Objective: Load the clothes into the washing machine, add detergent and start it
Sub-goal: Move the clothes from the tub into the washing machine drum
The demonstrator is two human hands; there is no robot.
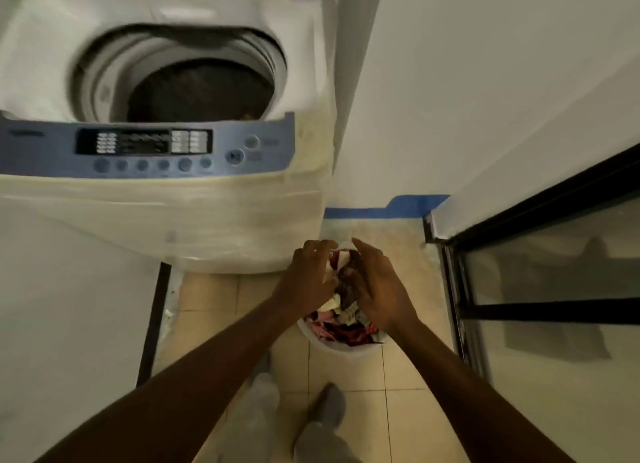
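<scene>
A white top-loading washing machine (214,202) stands at upper left with its lid up and its dark drum (201,91) showing. Its blue control panel (145,150) faces me. On the tiled floor to its right sits a white laundry basket (341,346) holding mixed red, white and dark clothes (341,327). My left hand (308,275) and my right hand (377,286) reach down over the basket and grip a bundle of clothes (343,275) between them, one hand on each side. The bundle hides most of the fingers.
A white wall rises behind the basket, with blue tape (384,209) along its base. A dark-framed glass door (540,289) stands to the right. A white panel (69,306) lies to the left. My feet (325,414) are on the tiles below.
</scene>
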